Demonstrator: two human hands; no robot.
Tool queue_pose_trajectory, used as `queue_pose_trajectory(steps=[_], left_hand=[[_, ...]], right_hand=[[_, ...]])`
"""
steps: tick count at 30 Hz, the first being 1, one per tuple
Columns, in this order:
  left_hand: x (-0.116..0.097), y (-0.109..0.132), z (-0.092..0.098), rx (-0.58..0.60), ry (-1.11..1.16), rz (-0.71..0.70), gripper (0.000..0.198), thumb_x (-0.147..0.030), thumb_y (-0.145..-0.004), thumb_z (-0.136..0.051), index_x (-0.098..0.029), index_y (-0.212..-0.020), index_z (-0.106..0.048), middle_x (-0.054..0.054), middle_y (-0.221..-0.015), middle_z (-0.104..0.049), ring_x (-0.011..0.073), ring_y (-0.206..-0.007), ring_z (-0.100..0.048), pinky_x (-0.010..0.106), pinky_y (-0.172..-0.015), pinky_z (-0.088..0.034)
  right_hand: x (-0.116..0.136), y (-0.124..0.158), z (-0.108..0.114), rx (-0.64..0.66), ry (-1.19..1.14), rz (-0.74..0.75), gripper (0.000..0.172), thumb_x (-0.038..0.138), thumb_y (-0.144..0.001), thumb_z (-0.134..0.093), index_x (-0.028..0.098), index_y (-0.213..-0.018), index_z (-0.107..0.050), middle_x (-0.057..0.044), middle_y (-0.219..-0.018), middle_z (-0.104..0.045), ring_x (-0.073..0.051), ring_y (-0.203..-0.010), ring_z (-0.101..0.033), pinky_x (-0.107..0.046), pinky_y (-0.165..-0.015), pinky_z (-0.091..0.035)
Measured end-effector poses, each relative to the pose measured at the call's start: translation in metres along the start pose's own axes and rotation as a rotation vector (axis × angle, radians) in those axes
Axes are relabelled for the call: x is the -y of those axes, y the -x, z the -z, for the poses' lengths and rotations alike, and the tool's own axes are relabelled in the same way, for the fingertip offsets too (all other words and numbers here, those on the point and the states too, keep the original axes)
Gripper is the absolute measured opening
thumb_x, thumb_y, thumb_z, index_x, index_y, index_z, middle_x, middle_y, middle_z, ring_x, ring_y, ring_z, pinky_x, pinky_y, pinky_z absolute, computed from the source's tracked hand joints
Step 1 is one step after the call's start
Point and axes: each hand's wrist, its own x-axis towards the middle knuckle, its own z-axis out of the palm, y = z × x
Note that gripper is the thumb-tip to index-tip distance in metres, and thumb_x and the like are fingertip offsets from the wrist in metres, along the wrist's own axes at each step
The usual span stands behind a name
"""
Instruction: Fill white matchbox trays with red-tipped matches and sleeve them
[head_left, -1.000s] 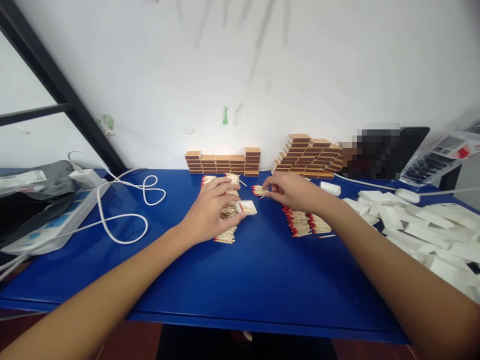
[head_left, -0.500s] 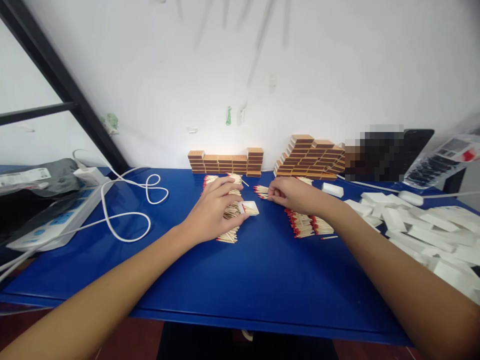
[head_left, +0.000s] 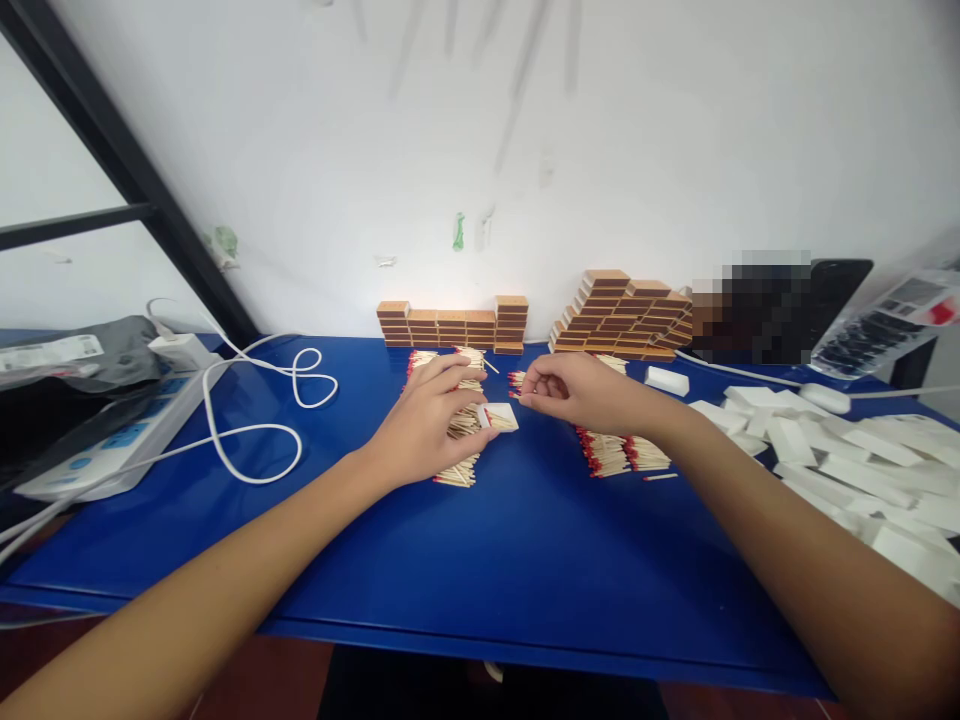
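My left hand (head_left: 426, 420) lies over a heap of red-tipped matches (head_left: 459, 462) on the blue table (head_left: 480, 560), its thumb and fingers closed on a small white matchbox tray (head_left: 499, 417). My right hand (head_left: 581, 390) is just right of the tray, fingers pinched on a few matches with red heads showing at the fingertips. Under my right wrist sits another bundle of matches (head_left: 615, 452).
Brown matchboxes are stacked along the wall in a low row (head_left: 450, 325) and a taller pile (head_left: 622, 315). Several white box sleeves (head_left: 832, 455) cover the right side. A white power strip (head_left: 112, 440) and looped white cable (head_left: 255, 440) lie at the left.
My right hand has drawn a pinch of matches leftwards from the small pile at the back, closer to the white tray. The left hand has stayed on the tray.
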Motion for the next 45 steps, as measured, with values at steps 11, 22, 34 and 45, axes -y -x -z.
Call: queue_pose_trajectory(steps=[11, 22, 34, 45], left_hand=[[0.001, 0.0, 0.0, -0.027, -0.003, -0.022, 0.024, -0.036, -0.091, -0.079, -0.02, -0.109, -0.076, 0.011, -0.131, -0.072, 0.0342, -0.135, -0.057, 0.057, -0.114, -0.046], [0.0, 0.0, 0.001, -0.001, -0.014, -0.007, 0.024, -0.033, -0.091, -0.079, -0.02, -0.11, -0.076, 0.01, -0.132, -0.071, 0.0343, -0.137, -0.055, 0.059, -0.115, -0.044], [0.001, 0.001, -0.001, -0.036, -0.006, -0.033, 0.024, -0.033, -0.091, -0.079, -0.019, -0.109, -0.075, 0.011, -0.129, -0.072, 0.0335, -0.136, -0.057, 0.057, -0.114, -0.046], [0.001, 0.001, 0.0, -0.007, -0.027, 0.007, 0.023, -0.036, -0.091, -0.079, -0.021, -0.108, -0.076, 0.01, -0.132, -0.071, 0.0343, -0.137, -0.055, 0.059, -0.115, -0.044]], right_hand=[[0.012, 0.002, -0.013, -0.01, -0.073, 0.128, 0.024, 0.042, -0.095, -0.062, 0.021, -0.094, -0.073, -0.003, -0.08, -0.067, -0.016, -0.069, -0.056, -0.029, -0.063, -0.041], [-0.036, -0.01, 0.002, 0.016, 0.137, -0.06, 0.014, 0.033, -0.085, -0.07, 0.021, -0.087, -0.076, -0.003, -0.076, -0.071, -0.018, -0.067, -0.062, -0.029, -0.061, -0.042], [-0.029, -0.01, -0.003, 0.064, 0.143, -0.108, 0.01, 0.029, -0.087, -0.067, 0.02, -0.086, -0.072, -0.003, -0.075, -0.07, -0.018, -0.066, -0.06, -0.03, -0.062, -0.043], [-0.012, 0.0, 0.006, 0.076, -0.002, -0.044, 0.023, 0.043, -0.091, -0.064, 0.02, -0.09, -0.07, -0.005, -0.082, -0.072, -0.018, -0.07, -0.061, -0.03, -0.064, -0.043]])
